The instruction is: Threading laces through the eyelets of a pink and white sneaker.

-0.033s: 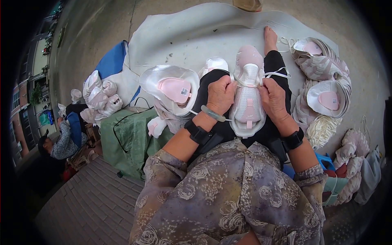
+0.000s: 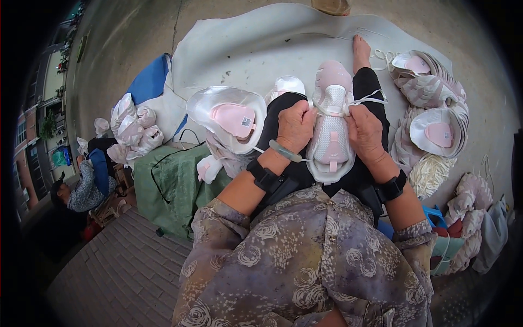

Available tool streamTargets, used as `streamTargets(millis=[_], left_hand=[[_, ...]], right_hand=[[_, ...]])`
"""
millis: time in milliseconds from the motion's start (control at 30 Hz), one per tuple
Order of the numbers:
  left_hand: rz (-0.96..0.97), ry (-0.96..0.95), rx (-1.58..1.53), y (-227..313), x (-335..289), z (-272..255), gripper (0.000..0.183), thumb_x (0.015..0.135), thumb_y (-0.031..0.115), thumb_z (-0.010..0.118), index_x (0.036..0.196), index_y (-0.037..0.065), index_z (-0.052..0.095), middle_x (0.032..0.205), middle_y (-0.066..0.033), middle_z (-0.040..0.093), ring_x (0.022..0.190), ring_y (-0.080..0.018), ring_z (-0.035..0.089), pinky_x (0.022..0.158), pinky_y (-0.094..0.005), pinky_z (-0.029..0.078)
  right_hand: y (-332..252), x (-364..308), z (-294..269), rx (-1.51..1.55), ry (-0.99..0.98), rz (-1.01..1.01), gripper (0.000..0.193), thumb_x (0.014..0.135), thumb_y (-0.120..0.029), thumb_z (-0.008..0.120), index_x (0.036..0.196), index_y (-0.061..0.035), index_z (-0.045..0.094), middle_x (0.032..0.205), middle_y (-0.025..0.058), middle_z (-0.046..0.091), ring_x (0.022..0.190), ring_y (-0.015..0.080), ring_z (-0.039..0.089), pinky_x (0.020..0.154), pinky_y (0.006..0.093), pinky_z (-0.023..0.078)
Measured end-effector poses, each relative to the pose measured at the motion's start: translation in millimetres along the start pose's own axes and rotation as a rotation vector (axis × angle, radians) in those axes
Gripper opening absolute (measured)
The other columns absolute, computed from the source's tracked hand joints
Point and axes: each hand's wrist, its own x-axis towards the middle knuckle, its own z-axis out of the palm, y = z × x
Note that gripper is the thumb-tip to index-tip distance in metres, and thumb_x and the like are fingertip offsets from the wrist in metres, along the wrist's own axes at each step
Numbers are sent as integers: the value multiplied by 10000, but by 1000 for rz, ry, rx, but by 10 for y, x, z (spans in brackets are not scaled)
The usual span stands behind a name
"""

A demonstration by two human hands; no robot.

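Note:
A pink and white shoe upper (image 2: 330,139) lies lengthwise over my lap, its pink toe pointing away from me. White shoelace (image 2: 333,113) crosses it just above the mesh tongue. On the upper's left side, my left hand (image 2: 296,126) is closed with thumb and fingers pinched on the lace. My right hand (image 2: 365,131) grips the lace on the opposite side in the same way, level with the left. One loose lace loop (image 2: 376,100) trails over my dark trouser leg beside the right hand. What lies inside the closed fingers is mostly hidden.
Nested shoe uppers stand left of my leg (image 2: 226,103), with more stacks at right (image 2: 436,133). A bundle of white laces (image 2: 430,177) lies near these. A green cloth-covered block (image 2: 169,182) is at left. Beyond it sits another person (image 2: 90,185). A pale sheet (image 2: 245,49) covers the ground ahead.

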Motion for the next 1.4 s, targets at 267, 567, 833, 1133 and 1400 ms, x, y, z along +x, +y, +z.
streamTargets(millis=[267,567,833,1133,1400], left_hand=[[162,41,163,83,16,16,161,767,83,563,666,-3,472,540,-154,485,480,-269,504,455,-341,388],[240,-33,262,93,126,45,181,755,114,592,682,-2,474,562,-160,478,469,-250,485,472,-332,394],[503,-108,366,210,-115,-107,456,676,191,658,1049,-3,479,824,-162,530,745,-320,552,627,-371,453],[383,-229,575,213,-85,-145,194,727,146,556,838,3,486,725,-159,559,665,-327,573,605,-409,465],[381,-330,615,225,-1,-135,161,735,132,545,807,-4,503,715,-184,582,669,-347,590,602,-417,473]], right_hand=[[115,-18,73,269,-57,292,77,759,-29,564,828,-11,534,677,70,530,578,153,507,567,257,429],[147,-85,48,511,-3,365,64,803,-55,574,829,-12,533,664,3,487,598,47,421,553,198,396],[-256,-91,-152,191,60,103,74,755,-57,610,793,-53,547,666,35,506,553,116,471,530,230,393],[-395,1,181,-279,35,-196,92,689,-125,628,754,-88,574,669,44,490,615,225,509,574,335,376],[-328,5,197,-360,34,-310,126,674,-161,654,733,-100,561,671,33,489,632,207,509,583,315,367]])
